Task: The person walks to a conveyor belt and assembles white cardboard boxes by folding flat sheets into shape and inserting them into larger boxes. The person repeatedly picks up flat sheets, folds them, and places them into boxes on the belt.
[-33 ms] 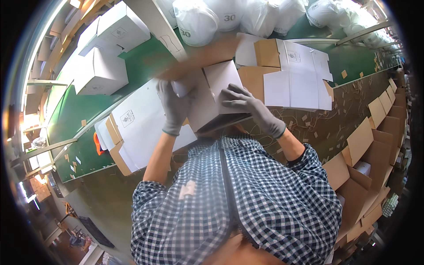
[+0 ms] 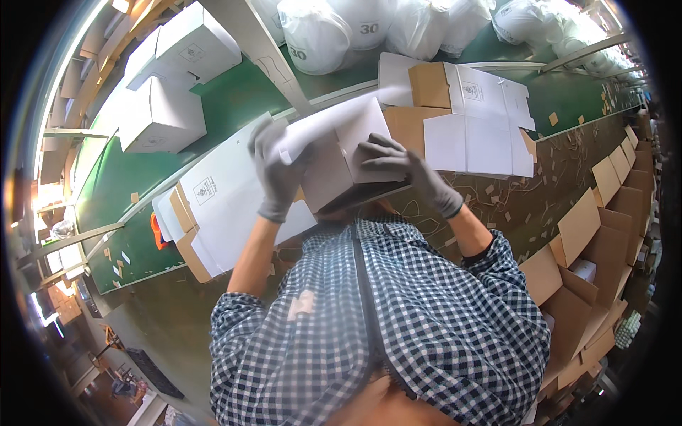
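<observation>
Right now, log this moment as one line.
box: white, between hands | left hand: blurred, at box's left | right hand: at box's right | flat cartons: either side

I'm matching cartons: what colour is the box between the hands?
The box looks white, greyer in shade; the head view shows it best.

Dark printed numerals (image 2: 298,55) stand on two white bags (image 2: 316,32) at the top centre of the frame; small emblems (image 2: 205,189), their fine print unreadable, mark the flattened white carton (image 2: 238,206) left of centre, the flat carton (image 2: 490,99) upper right and a white box (image 2: 206,42) upper left
</observation>
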A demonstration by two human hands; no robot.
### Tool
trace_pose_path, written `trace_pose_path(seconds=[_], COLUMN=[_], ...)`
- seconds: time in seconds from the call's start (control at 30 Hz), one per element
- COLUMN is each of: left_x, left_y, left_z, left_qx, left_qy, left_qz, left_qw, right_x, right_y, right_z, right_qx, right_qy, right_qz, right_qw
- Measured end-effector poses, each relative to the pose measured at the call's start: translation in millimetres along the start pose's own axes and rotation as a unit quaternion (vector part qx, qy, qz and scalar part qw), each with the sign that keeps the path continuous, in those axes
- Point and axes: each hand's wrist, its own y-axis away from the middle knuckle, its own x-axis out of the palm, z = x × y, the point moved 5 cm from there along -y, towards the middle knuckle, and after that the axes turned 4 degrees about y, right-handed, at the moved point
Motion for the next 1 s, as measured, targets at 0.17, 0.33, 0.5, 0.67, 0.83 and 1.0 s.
trace_pose_path(seconds=[0.17,0.33,0.5,0.67,0.83,1.0], left_x=[-34,-22,-4,5,14,30], left_y=[0,13,30,44,57,69], left_z=[-89,-116,-111,-105,-99,-97], left_qx=[0.103,-0.009,-0.035,-0.006,0.031,0.049], left_qy=[-0.097,-0.152,-0.114,-0.063,-0.159,-0.255], left_qz=[0.223,0.234,0.145,0.16,0.188,0.218], left_qw=[0.965,0.96,0.982,0.985,0.969,0.941], right_x=[-25,-16,-12,-4,9,17], right_y=[-1,-4,-4,8,18,21], right_z=[-11,19,15,6,19,14], right_qx=[0.147,0.013,-0.083,-0.127,-0.151,-0.105], right_qy=[-0.145,0.146,0.249,0.415,0.628,0.683], right_qz=[0.038,0.137,0.011,0.007,0.027,0.019], right_qw=[0.978,0.98,0.965,0.901,0.763,0.722])
